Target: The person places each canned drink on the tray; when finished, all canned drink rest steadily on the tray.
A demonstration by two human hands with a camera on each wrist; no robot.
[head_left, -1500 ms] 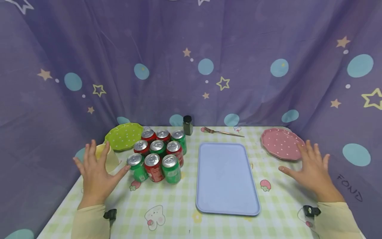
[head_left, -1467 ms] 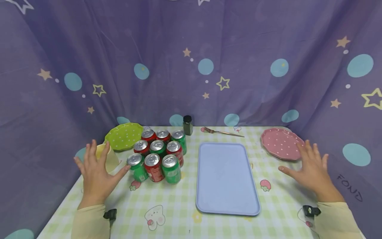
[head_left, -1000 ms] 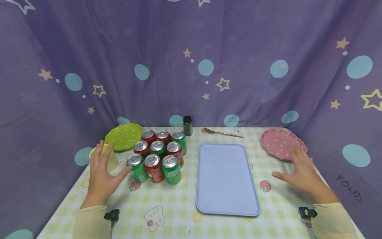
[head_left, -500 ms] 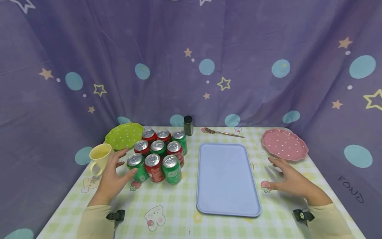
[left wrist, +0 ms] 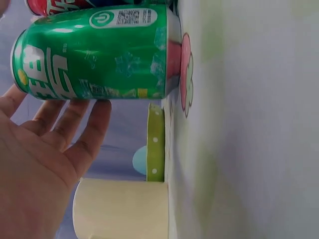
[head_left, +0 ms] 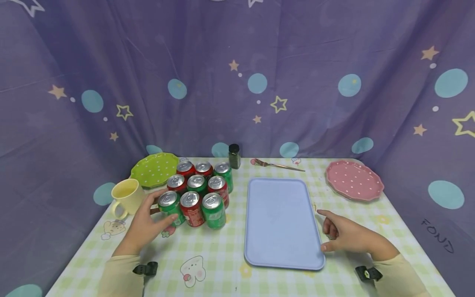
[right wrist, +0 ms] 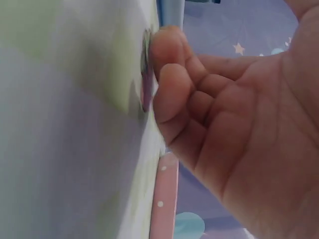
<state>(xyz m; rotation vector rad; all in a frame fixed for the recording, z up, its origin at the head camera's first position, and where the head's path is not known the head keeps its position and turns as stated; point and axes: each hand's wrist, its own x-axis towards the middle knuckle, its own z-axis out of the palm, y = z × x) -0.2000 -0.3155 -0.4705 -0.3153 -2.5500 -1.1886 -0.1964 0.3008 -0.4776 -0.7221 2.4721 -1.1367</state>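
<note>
At the left of the head view, my left hand reaches around the front-left green soda can, thumb before it and fingers along its left side. The left wrist view has the fingertips right at that can's side, with no closed grip around it. Red and green cans, such as a red can beside it, stand upright in a tight block. My right hand is at the right edge of the light blue tray, index finger and thumb extended toward it, the other fingers loosely bent, holding nothing.
A yellow mug stands left of the left hand, with a green dotted plate behind. At the back are a dark-capped spice jar and a fork. A pink dotted plate lies at the back right.
Both hands have moved inward and lower: the left to the front-left green can, the right to the tray's edge. The right hand's fingers have bent. The cans and tray have not moved.
</note>
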